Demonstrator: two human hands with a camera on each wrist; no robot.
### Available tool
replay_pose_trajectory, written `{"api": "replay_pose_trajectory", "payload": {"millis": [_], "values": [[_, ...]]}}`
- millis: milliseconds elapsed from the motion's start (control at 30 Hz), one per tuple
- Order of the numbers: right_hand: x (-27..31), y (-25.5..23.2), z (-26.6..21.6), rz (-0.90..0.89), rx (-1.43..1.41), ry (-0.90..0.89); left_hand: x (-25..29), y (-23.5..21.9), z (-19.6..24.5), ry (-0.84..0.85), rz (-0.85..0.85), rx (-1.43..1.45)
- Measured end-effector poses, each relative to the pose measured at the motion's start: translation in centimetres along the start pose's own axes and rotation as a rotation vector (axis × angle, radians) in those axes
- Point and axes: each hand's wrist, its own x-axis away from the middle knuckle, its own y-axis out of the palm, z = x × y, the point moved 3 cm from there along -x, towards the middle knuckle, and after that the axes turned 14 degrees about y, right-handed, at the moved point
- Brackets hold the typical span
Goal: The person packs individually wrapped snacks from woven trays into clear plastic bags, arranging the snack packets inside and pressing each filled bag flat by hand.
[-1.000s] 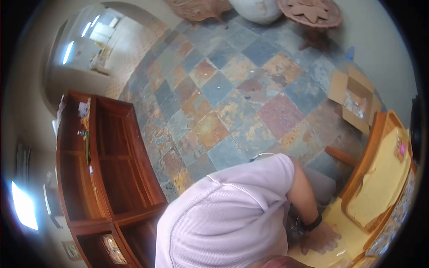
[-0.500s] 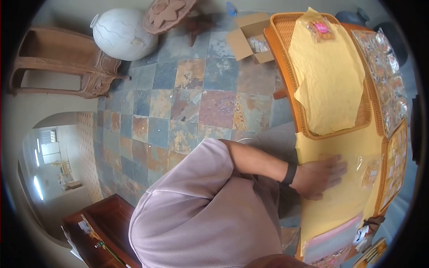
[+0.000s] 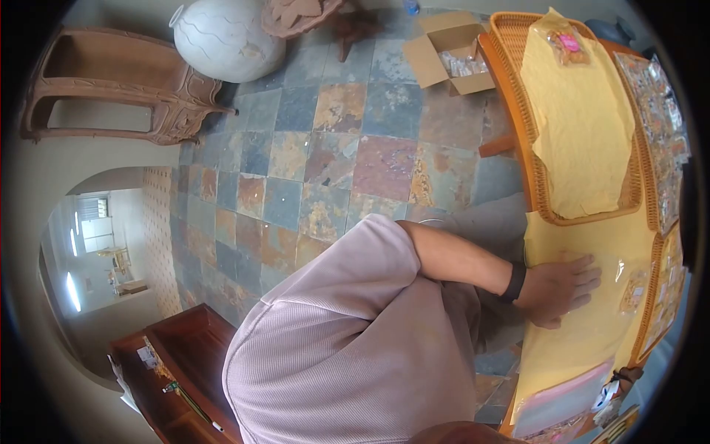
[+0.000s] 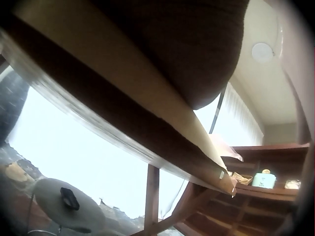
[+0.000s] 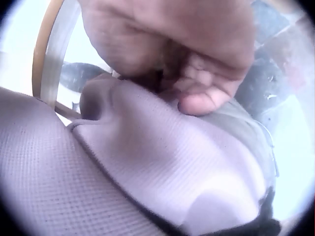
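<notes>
Though illegible, pink label (image 3: 569, 42) beyond left fingers (image 3: 586, 277) on yellow sheet (image 3: 566, 359).

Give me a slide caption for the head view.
A left hand rests on a yellow sheet beside a wicker tray.

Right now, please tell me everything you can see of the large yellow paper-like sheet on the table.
The large yellow paper-like sheet lies spread over the wooden table. The left hand rests on it, palm down. A brown wicker tray adjoins one end; a small clear packet and a larger pink-banded plastic bag lie on it.
</notes>
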Motion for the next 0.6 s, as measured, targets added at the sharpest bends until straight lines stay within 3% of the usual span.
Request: {"api": "replay_pose_trajectory", "payload": {"millis": [600], "values": [[-7.0,9.8,2.9,-0.354,-0.401,0.053,0.1,-0.4,-0.2,0.011,0.09,0.018]]}}
